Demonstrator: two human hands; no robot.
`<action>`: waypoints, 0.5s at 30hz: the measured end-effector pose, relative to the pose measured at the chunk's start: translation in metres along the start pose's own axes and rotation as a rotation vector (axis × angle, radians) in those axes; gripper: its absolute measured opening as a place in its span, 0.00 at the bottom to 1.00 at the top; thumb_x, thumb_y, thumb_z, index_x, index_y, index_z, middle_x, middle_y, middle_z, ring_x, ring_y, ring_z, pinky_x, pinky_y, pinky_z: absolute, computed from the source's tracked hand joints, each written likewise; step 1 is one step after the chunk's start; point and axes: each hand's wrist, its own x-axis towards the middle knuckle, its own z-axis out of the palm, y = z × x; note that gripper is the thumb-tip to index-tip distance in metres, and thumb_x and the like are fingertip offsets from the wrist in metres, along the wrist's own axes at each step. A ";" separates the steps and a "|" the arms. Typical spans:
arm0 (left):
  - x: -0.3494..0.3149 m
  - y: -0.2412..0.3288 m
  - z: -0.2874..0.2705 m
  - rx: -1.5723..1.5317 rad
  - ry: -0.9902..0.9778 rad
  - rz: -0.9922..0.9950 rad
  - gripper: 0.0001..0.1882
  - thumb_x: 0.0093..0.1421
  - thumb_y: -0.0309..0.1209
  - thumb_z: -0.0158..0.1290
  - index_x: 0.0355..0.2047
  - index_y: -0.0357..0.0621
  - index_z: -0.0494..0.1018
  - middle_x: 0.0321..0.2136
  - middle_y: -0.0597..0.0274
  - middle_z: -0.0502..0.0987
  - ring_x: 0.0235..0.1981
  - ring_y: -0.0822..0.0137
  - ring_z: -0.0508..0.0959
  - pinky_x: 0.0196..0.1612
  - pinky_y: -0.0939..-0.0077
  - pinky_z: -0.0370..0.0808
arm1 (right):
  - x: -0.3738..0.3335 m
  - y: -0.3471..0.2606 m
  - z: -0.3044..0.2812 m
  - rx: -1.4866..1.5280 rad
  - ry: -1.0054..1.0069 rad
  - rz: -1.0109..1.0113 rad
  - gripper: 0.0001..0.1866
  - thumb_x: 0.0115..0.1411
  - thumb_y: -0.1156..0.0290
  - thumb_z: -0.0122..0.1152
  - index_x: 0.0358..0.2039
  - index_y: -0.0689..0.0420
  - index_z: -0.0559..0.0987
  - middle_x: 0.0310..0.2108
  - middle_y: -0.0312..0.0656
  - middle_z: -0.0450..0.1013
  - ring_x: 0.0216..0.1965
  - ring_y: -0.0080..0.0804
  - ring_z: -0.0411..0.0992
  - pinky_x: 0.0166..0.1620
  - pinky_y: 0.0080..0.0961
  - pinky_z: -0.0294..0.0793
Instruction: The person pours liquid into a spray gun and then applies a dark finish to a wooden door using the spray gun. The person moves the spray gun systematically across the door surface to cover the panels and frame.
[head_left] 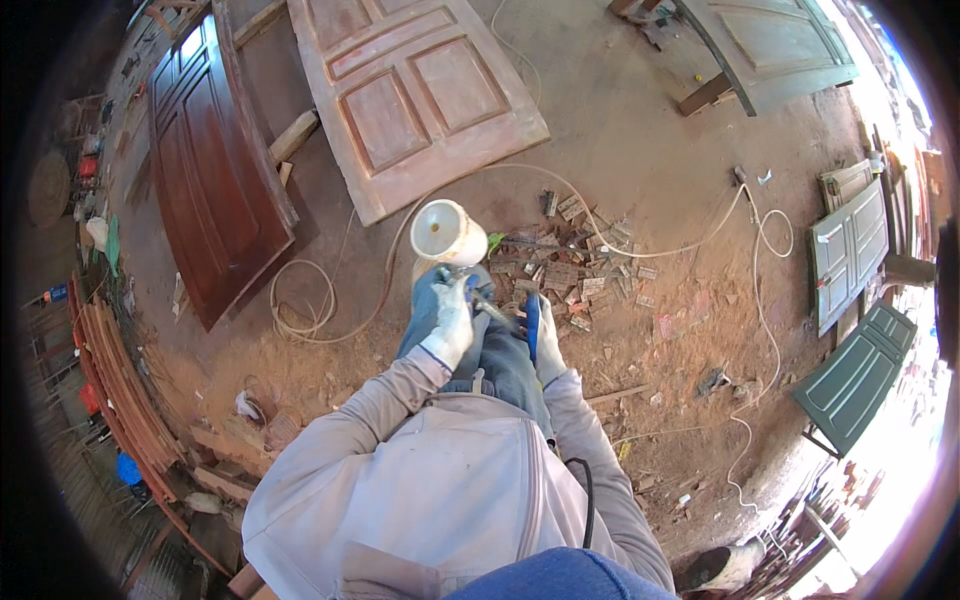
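Head view, tool (497, 313) in left hand (454, 312), slanting rightward

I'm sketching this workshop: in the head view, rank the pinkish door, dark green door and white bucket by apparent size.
1. Pinkish door, cut off at the top
2. Dark green door
3. White bucket

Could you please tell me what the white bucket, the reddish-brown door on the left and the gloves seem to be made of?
White bucket: probably plastic, judging by its smooth, stained wall and moulded-looking rim.
Reddish-brown door: likely wood, varnished or painted, since its panelled face shines.
Gloves: apparently pale, soft fabric with blue areas; whether those are coated is unclear.
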 end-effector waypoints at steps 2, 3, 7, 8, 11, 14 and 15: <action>0.011 -0.008 0.025 0.029 0.034 -0.036 0.23 0.62 0.35 0.56 0.55 0.59 0.60 0.49 0.67 0.72 0.43 0.69 0.78 0.34 0.73 0.76 | 0.010 -0.046 0.015 0.055 -0.038 0.154 0.22 0.71 0.53 0.51 0.51 0.60 0.74 0.38 0.38 0.75 0.34 0.23 0.71 0.37 0.23 0.71; 0.016 -0.012 0.038 0.043 0.049 -0.054 0.24 0.62 0.36 0.56 0.56 0.57 0.60 0.51 0.67 0.71 0.46 0.70 0.77 0.37 0.72 0.76 | 0.020 -0.069 0.017 -0.001 -0.090 0.221 0.21 0.70 0.53 0.52 0.47 0.60 0.76 0.34 0.36 0.75 0.31 0.22 0.71 0.34 0.22 0.70; 0.029 0.048 0.115 -0.066 -0.087 -0.038 0.27 0.63 0.38 0.56 0.59 0.52 0.60 0.55 0.64 0.67 0.54 0.67 0.71 0.52 0.70 0.69 | 0.112 -0.050 -0.006 -0.097 -0.109 0.193 0.15 0.68 0.58 0.56 0.33 0.56 0.81 0.20 0.32 0.73 0.17 0.20 0.67 0.20 0.19 0.62; 0.044 0.056 0.122 0.008 -0.105 0.005 0.29 0.61 0.38 0.57 0.59 0.50 0.59 0.54 0.60 0.67 0.54 0.64 0.70 0.53 0.66 0.68 | 0.126 -0.077 0.003 -0.124 -0.076 0.244 0.15 0.68 0.59 0.57 0.32 0.56 0.81 0.19 0.31 0.72 0.17 0.18 0.65 0.20 0.18 0.62; 0.081 0.078 0.147 0.745 -0.047 0.438 0.35 0.57 0.37 0.62 0.60 0.44 0.59 0.53 0.49 0.66 0.52 0.53 0.70 0.55 0.57 0.66 | 0.168 -0.158 0.022 -0.282 -0.075 0.251 0.14 0.67 0.61 0.59 0.28 0.57 0.80 0.20 0.28 0.69 0.19 0.15 0.64 0.21 0.18 0.61; 0.114 0.133 0.182 1.129 -0.214 1.145 0.39 0.50 0.40 0.68 0.57 0.41 0.62 0.50 0.45 0.66 0.50 0.47 0.70 0.56 0.52 0.66 | 0.221 -0.211 0.022 -0.354 -0.135 0.253 0.16 0.66 0.58 0.60 0.31 0.59 0.83 0.21 0.27 0.70 0.22 0.15 0.63 0.24 0.18 0.60; 0.127 0.155 0.195 1.146 -0.299 1.340 0.39 0.46 0.43 0.70 0.55 0.43 0.65 0.49 0.48 0.68 0.50 0.48 0.70 0.55 0.53 0.67 | 0.244 -0.218 0.025 -0.387 -0.160 0.242 0.16 0.66 0.58 0.60 0.32 0.59 0.83 0.22 0.27 0.71 0.23 0.15 0.63 0.25 0.19 0.61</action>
